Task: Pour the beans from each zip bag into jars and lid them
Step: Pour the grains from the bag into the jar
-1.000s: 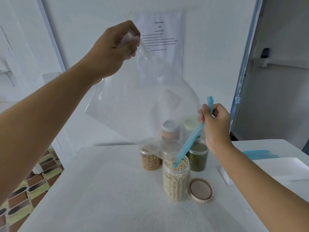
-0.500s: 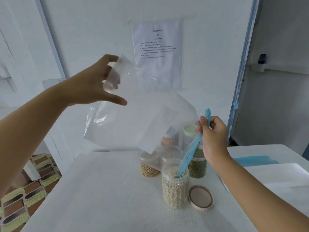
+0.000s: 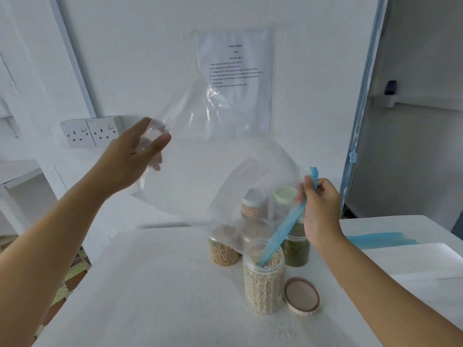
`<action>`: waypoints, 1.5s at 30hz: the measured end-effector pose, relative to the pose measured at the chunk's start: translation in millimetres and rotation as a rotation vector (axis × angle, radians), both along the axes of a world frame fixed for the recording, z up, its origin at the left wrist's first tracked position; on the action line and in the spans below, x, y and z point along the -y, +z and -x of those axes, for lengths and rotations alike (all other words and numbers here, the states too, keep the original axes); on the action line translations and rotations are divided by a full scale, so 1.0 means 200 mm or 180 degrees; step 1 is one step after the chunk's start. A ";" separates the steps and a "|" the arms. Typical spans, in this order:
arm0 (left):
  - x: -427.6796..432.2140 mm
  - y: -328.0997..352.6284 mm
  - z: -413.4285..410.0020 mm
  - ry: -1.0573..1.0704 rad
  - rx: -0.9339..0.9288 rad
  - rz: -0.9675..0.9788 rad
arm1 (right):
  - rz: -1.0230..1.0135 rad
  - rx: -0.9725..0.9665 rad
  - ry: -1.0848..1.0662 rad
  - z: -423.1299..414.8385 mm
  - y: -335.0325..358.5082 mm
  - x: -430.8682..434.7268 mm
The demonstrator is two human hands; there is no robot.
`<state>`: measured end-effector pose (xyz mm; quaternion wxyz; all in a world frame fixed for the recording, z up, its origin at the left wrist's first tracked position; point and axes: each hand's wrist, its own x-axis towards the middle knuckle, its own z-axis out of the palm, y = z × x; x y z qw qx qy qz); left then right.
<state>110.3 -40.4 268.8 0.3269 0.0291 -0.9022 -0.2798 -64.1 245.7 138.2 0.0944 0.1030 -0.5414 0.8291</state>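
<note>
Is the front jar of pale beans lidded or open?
Open. The front jar has no lid; the zip bag's blue zip strip dips into its mouth, and a tan lid lies flat beside it.

Only the person's limbs are seen: the left arm (image 3: 62, 234) and right arm (image 3: 375, 284) are bare from wrist to the picture's edge. The left hand (image 3: 132, 156) and right hand (image 3: 320, 209) are bare as well.

Setting: plain white-walled indoor room laid out as a task station. Evidence:
- Printed sheet (image 3: 235, 78) headed "TASK & GOAL", taped to the wall, upper centre.
- Double wall socket (image 3: 91, 132), left.
- White tabletop (image 3: 155, 284) carrying jars of beans (image 3: 263, 281), lower centre.
- Patterned floor tiles (image 3: 72, 279), lower left.
</note>
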 end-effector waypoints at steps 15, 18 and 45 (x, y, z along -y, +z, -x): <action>-0.34 0.30 0.30 -0.0435 -0.0178 0.0159 | 0.0568 0.0837 -0.0258 0.12 -0.10 -0.04; -0.38 0.32 0.30 -0.0482 -0.0122 0.0331 | 0.0651 0.0691 -0.0299 0.11 -0.10 -0.03; -0.41 0.33 0.23 -0.0710 -0.0318 -0.0009 | 0.0560 0.0491 -0.0082 0.13 -0.08 -0.07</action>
